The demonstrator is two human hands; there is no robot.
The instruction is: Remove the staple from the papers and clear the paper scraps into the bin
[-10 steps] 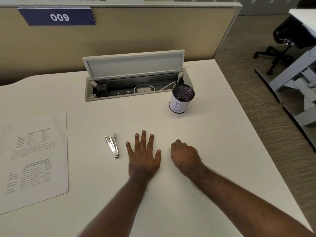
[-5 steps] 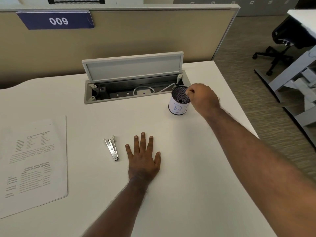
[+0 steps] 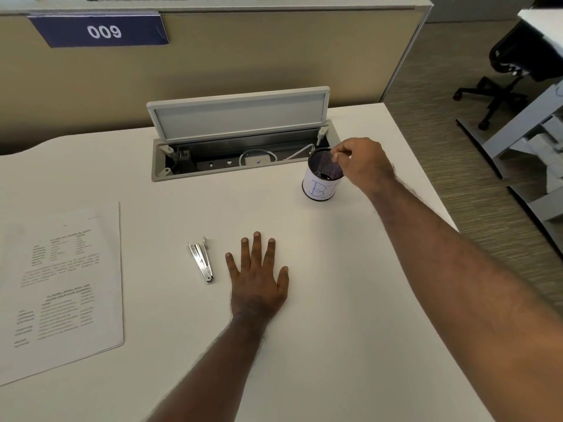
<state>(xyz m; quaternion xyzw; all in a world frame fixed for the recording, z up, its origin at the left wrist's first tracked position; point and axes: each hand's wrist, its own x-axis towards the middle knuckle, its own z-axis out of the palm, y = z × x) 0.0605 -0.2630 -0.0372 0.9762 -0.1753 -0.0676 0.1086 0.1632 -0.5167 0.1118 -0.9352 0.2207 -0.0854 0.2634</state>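
My two hands were well apart on one white desk (image 3: 335,300). My left hand (image 3: 257,278) lay flat, palm down, five fingers spread, clamped on nothing, near the desk's middle. Just beside it, to its left and not touching it, lay one metal staple remover (image 3: 201,261), its long axis running roughly toward and away from me. My right hand (image 3: 362,164) was extended to the far right part of the desk, over the rim of one small mesh bin (image 3: 323,181). Its fingertips (image 3: 336,155) were pinched together above the bin's opening; whether anything was held between them I could not tell, as any item there was too small to resolve. The bin stood upright, wrapped in one white label with blue handwritten letters, of which "BI" was readable. Dark contents showed at its bottom, not identifiable. One set of printed papers (image 3: 61,287) lay flat at the left edge of the desk, well apart from both hands; no staple could be made out on it at this resolution. Behind the bin, one cable tray (image 3: 243,159) was recessed in the desk, its one lid (image 3: 239,114) propped open, with one white cable inside. One blue sign (image 3: 100,30) marked "009" hung on the partition (image 3: 243,56).
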